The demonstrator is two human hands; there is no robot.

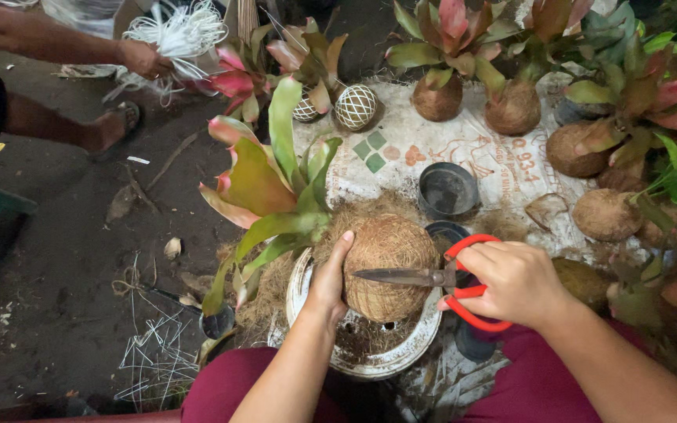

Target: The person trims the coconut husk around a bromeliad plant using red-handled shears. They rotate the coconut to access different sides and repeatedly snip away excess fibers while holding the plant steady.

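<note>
Cupping the coconut-fibre root ball (389, 266) with my left hand (329, 276), thumb raised, my right hand (515, 283) grips red-handled scissors (448, 280), blades laid flat across it.

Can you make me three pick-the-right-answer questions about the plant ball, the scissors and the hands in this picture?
1. Where does the fibre ball sit?
A. over a round white dish
B. on the green stool
C. inside a black pot

2. What colour are the scissors' handles?
A. blue
B. red
C. yellow

3. How is the left hand placed?
A. flat on the ground
B. holding white string
C. pressed against the ball's side

Answers:
1. A, the white dish shows its rim right below the ball.
2. B, red loops wrap round the fingers of the right hand, and the grey blades lie across the ball.
3. C, its thumb lies up the ball's left side, beside the plant's green and pink leaves. The white string is in another person's hand, far off.
</note>
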